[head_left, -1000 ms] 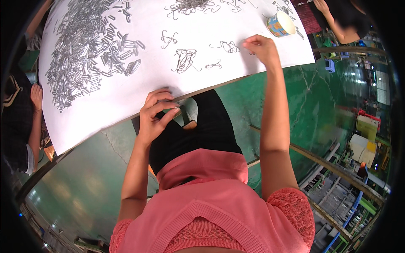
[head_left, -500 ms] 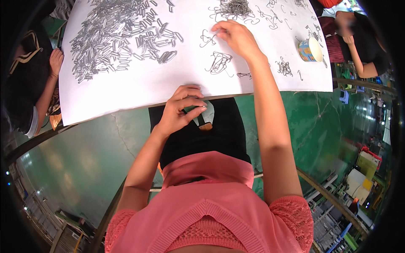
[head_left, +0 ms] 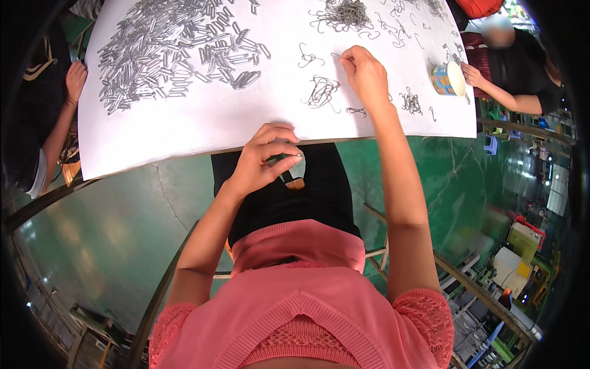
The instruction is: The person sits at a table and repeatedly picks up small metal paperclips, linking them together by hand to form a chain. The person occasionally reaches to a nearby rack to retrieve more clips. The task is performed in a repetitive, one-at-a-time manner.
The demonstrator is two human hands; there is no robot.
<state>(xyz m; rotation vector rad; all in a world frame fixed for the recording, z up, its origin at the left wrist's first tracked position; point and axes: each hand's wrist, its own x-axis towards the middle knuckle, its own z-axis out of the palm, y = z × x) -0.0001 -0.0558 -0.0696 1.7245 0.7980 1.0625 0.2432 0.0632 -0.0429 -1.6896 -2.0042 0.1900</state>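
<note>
Over the white table top, my right hand [head_left: 367, 77] is closed in a pinch, with the end of a thin wire hook [head_left: 335, 55] poking out at its fingertips. Beside it lie a few loose wire hooks [head_left: 310, 58] and a small tangled heap of hooks [head_left: 322, 91]. My left hand [head_left: 267, 157] is at the table's near edge, above my lap. Its thumb and index finger are pressed together, a tiny shiny bit showing between them, too small to name. A wide pile of narrow metal loops [head_left: 150, 52] spreads over the table's left side.
A denser heap of hooks [head_left: 349, 13] sits at the far middle, and another small cluster [head_left: 411, 103] at right. The blue patterned paper cup [head_left: 447, 79] stands near the right edge. A person's hand [head_left: 473, 75] is beside it; another person's hand [head_left: 76, 82] rests at the left edge.
My right hand has drawn back and slightly right from the loose hooks, with a wire hook in its fingers. The right-hand person's hand has come to the cup. My left hand stays put.
</note>
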